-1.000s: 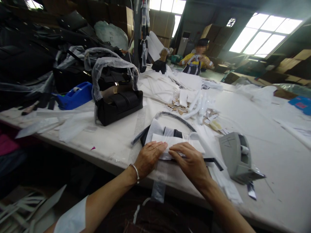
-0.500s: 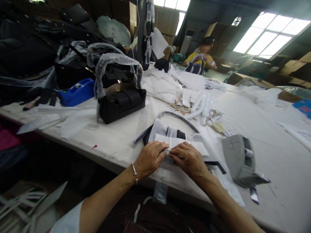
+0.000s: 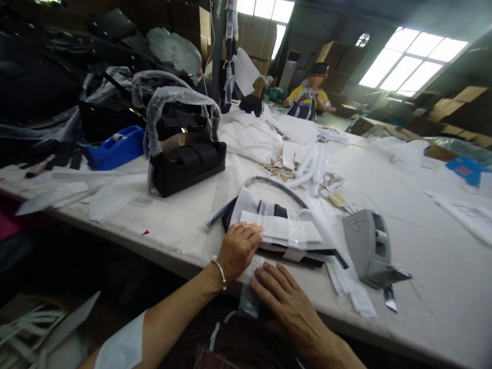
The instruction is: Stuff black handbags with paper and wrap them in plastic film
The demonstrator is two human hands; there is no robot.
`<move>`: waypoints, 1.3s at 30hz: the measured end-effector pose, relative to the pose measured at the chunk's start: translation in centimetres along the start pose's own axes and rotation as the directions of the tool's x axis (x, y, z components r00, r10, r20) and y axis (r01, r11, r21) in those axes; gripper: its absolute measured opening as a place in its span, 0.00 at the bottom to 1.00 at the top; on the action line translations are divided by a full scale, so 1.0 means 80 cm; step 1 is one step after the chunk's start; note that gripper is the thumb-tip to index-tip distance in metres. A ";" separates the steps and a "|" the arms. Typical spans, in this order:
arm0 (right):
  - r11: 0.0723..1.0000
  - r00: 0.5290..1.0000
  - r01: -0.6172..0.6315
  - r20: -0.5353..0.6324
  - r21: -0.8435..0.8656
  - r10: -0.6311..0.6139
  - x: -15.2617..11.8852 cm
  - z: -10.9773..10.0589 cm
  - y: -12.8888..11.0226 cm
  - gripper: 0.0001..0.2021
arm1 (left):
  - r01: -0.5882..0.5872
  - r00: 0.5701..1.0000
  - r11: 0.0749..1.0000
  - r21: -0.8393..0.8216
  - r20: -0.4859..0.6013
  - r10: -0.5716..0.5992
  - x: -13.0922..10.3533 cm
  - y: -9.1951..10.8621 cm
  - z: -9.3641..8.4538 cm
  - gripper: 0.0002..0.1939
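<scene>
A dark handbag (image 3: 277, 209) lies on the table with white sheets and clear tape over it, its wrapped handle arching to the back. My left hand (image 3: 241, 248) rests on its near left corner, fingers together, gripping the edge of the white wrapping. Below the bag, at the table's near edge, my right hand (image 3: 282, 294) is spread with nothing in it, beside a strip of clear tape (image 3: 249, 301). A grey tape dispenser (image 3: 371, 246) stands to the right of the bag.
A black handbag (image 3: 188, 161) with wrapped handles stands at the back left, beside a blue tape dispenser (image 3: 115, 148). White sheets (image 3: 249, 136) and foam strips (image 3: 309, 166) lie behind. Across the table a person in yellow (image 3: 311, 95) holds a bag.
My right hand has left the bag's front and moved down towards the table edge, its fingers spreading. My left hand stays at the bag. The view has shifted slightly.
</scene>
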State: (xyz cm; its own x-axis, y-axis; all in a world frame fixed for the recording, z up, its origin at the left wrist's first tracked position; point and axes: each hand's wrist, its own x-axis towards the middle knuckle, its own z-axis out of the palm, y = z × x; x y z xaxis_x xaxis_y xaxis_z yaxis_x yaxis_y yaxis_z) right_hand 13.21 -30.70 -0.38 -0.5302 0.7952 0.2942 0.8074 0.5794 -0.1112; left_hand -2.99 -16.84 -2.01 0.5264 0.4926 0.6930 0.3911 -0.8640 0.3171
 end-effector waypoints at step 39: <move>0.766 0.824 -0.517 -0.023 0.381 0.567 0.127 -0.025 0.117 0.07 | 0.228 0.973 0.958 0.173 0.002 -0.232 0.029 0.019 0.005 0.11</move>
State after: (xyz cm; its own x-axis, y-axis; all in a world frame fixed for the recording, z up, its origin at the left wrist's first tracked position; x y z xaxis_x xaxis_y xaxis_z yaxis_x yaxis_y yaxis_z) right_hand 15.84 -17.54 3.46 0.0269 0.9792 0.2010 0.7942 0.1012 -0.5992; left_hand -0.90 -16.95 -0.16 0.4231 0.6797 0.5992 0.6251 -0.6977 0.3501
